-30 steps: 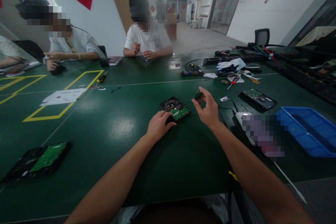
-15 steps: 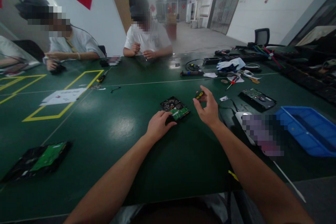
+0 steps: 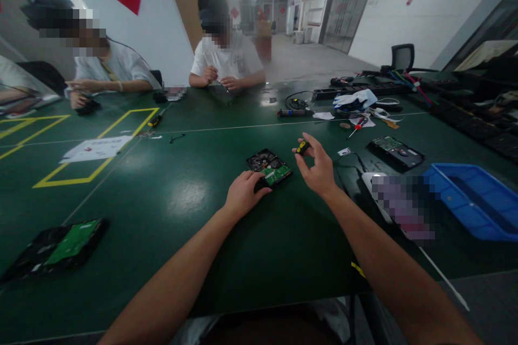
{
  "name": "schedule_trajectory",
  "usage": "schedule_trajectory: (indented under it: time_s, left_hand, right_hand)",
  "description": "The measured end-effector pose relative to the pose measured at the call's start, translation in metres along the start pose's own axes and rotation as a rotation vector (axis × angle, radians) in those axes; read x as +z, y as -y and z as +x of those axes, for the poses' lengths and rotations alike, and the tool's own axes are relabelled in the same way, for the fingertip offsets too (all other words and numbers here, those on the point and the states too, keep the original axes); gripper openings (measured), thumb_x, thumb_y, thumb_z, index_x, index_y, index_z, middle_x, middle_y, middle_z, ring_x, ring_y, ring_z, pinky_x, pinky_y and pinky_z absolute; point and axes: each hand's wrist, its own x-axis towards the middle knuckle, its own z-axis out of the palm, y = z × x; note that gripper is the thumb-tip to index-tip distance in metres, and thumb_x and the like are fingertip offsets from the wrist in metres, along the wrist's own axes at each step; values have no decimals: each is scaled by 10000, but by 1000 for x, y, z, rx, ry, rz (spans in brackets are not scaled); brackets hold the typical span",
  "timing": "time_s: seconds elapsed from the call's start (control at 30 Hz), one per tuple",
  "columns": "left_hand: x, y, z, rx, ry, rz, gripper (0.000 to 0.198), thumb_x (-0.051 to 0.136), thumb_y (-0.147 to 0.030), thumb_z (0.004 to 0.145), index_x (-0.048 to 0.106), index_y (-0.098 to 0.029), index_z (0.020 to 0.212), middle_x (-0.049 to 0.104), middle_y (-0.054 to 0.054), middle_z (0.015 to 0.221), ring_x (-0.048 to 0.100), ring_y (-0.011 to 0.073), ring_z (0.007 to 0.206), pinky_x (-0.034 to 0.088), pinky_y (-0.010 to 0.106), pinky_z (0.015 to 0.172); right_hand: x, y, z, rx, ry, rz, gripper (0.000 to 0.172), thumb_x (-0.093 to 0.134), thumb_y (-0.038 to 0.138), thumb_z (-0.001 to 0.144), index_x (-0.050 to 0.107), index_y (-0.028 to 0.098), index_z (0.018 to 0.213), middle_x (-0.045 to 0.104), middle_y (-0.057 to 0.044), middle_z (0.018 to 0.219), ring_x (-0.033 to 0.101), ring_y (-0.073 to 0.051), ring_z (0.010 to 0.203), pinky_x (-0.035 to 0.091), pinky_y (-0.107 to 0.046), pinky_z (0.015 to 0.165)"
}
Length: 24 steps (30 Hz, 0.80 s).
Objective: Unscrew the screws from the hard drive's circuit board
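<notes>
A hard drive (image 3: 268,164) lies on the green table in front of me, its black underside and green circuit board facing up. My left hand (image 3: 247,190) grips its near-left edge, thumb and fingers on either side of the corner. Just right of the drive, my right hand (image 3: 316,164) is closed around the handle of a small black-and-yellow screwdriver (image 3: 302,147). The handle shows between thumb and fingers; the shaft and tip cannot be made out. The right hand is held a little apart from the drive.
Another hard drive (image 3: 60,245) lies at the near left, a third drive (image 3: 396,153) at the right beside a blue tray (image 3: 473,199). A red screwdriver (image 3: 358,126), gloves (image 3: 354,100) and cables are at the back right. Across the table sit two people (image 3: 226,59) at work.
My right hand has shifted slightly left, and the screwdriver handle in it now points more toward me. My left hand and the drive keep their place.
</notes>
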Motion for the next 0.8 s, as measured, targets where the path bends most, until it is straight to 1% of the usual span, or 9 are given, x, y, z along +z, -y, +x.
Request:
schedule_trajectory:
  time_s: [0.2, 0.27, 0.33, 0.4, 0.47, 0.6, 0.8]
  left_hand:
    - [-1, -1, 0, -1, -5, -1, 426, 712, -492, 918, 652, -233, 1250, 692, 93, 1161, 651, 267, 1078, 543, 390, 922]
    - [0, 1, 0, 2, -11, -7, 441, 706, -502, 920, 650, -225, 1258, 692, 94, 1157, 648, 265, 1077, 542, 390, 924]
    - [2, 3, 0, 5, -7, -13, 454, 702, -516, 919, 647, -223, 1262, 692, 91, 1153, 645, 264, 1082, 541, 392, 933]
    - [4, 5, 0, 2, -1, -14, 459, 703, -527, 915, 648, -227, 1259, 694, 87, 1149, 645, 265, 1084, 541, 397, 940]
    - [5, 6, 0, 0, -2, -12, 459, 705, -529, 912, 647, -232, 1256, 695, 86, 1147, 646, 269, 1086, 542, 401, 940]
    - [6, 6, 0, 9, -16, -11, 447, 706, -528, 911, 645, -239, 1248, 695, 84, 1137, 650, 271, 1071, 545, 404, 923]
    - [5, 6, 0, 13, -21, -15, 458, 709, -530, 910, 644, -240, 1258, 694, 86, 1144, 647, 273, 1075, 545, 405, 920]
  right_hand:
    - [1, -1, 3, -33, -33, -111, 600, 660, 330, 955, 459, 364, 1519, 653, -80, 1269, 677, -284, 1016, 631, -517, 874]
    - [-1, 0, 7, -29, -17, -98, 592, 630, 329, 973, 446, 359, 1535, 660, -78, 1278, 679, -277, 1020, 619, -517, 905]
    - [-3, 2, 11, -20, 8, -77, 560, 568, 321, 1004, 437, 347, 1548, 660, -76, 1316, 676, -275, 1085, 589, -525, 977]
    - [-7, 3, 16, -29, 18, -88, 500, 522, 323, 1025, 481, 323, 1524, 653, -80, 1361, 649, -283, 1189, 538, -539, 1056]
    - [-10, 3, 20, -28, 15, -90, 463, 511, 324, 1032, 520, 312, 1495, 663, -78, 1362, 644, -281, 1215, 527, -534, 1072]
    - [-15, 0, 26, 19, 26, -49, 437, 569, 344, 1011, 564, 309, 1447, 693, -67, 1321, 693, -270, 1107, 591, -500, 972]
    - [-22, 1, 37, -6, 94, -49, 396, 656, 325, 964, 605, 291, 1355, 715, -62, 1211, 709, -245, 968, 594, -471, 925]
